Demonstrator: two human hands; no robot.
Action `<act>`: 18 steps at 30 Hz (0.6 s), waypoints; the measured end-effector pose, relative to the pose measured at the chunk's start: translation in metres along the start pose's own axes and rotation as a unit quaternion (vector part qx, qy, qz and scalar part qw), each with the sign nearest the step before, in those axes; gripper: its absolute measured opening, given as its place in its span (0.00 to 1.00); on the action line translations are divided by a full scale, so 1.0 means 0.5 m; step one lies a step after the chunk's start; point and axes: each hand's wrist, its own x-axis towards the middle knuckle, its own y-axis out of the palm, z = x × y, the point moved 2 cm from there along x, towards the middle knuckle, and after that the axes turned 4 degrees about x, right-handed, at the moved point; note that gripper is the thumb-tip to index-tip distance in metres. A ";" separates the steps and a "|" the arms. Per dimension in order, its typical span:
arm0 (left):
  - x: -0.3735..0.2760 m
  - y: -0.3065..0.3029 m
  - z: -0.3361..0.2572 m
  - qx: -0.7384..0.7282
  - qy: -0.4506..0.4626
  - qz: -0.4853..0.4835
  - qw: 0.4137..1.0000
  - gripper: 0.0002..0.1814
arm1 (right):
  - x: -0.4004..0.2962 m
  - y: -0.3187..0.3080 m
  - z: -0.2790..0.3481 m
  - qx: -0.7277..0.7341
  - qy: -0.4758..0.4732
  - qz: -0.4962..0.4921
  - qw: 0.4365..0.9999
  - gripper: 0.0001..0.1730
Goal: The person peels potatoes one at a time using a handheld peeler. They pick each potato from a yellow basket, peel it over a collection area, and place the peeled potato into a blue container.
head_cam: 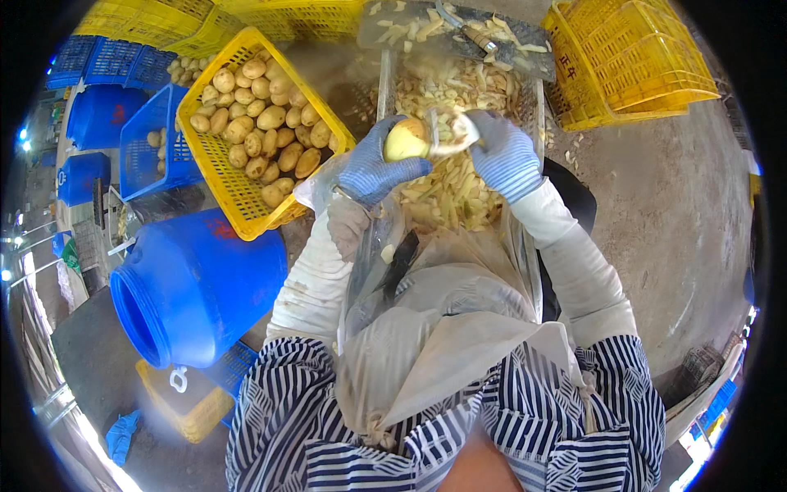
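Note:
A partly peeled potato (406,141) rests in the grip of my left hand (382,163), which wears a blue knit glove. Beside it my right hand (505,154), gloved alike, is closed on a peeler (452,132) with a pale handle; its head is at the potato's right side, blurred. Below both hands, a bin (385,83) holds a heap of potato peelings (458,190). Across the bin's far end lies a dark board (393,38) with scraps and a curved knife (476,37) with a wooden handle. A yellow crate (215,178) of unpeeled potatoes (270,117) stands to the left.
A blue plastic barrel (215,283) lies on its side at the left, near a blue crate (147,147) with some potatoes. Stacked yellow crates (627,67) stand at the upper right. A translucent apron (442,357) covers my lap. Peel scraps lie on the concrete floor (664,234).

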 end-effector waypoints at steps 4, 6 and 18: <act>0.018 -0.008 0.006 0.030 -0.062 0.043 0.997 0.39 | 0.022 -0.016 -0.014 -0.053 -0.210 -0.197 0.956 0.14; 0.015 -0.019 0.014 0.008 -0.073 0.035 0.997 0.37 | 0.065 0.028 -0.070 -0.064 -0.086 -0.164 0.981 0.14; 0.040 0.013 0.003 -0.412 -0.107 -0.015 0.905 0.29 | 0.384 -0.059 -0.213 -0.213 0.154 -0.085 0.961 0.16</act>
